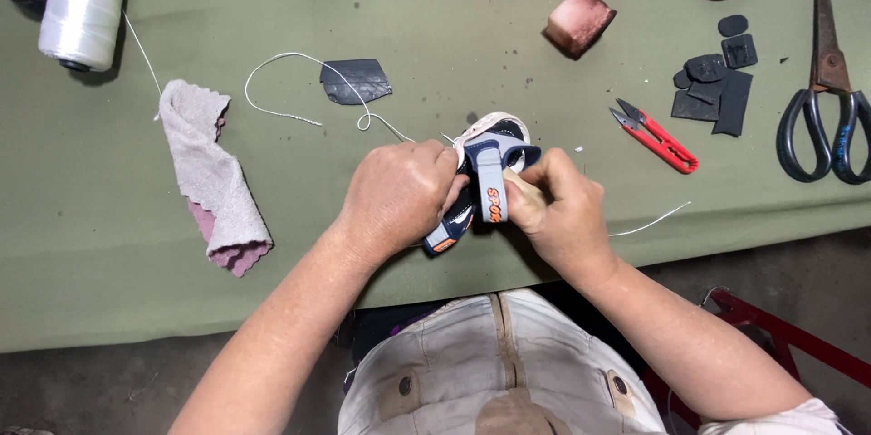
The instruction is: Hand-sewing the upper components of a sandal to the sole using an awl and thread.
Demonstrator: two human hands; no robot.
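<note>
Shoe-repair workshop: thread spool [83, 1], rusty scissors [827, 90], rubber patches [717, 90], green worktable [109, 254].

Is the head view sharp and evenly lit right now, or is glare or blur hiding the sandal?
Head view: soft, even light, no glare; both hands, left hand and right hand, cast only faint shadows; the sandal is sharp though partly covered by them; the frame edges look slightly stretched.

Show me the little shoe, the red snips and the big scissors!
little shoe [491, 156], head view, on its blue strap.
red snips [667, 145], head view, on the red handle.
big scissors [824, 45], head view, on the rusty blades.
</note>
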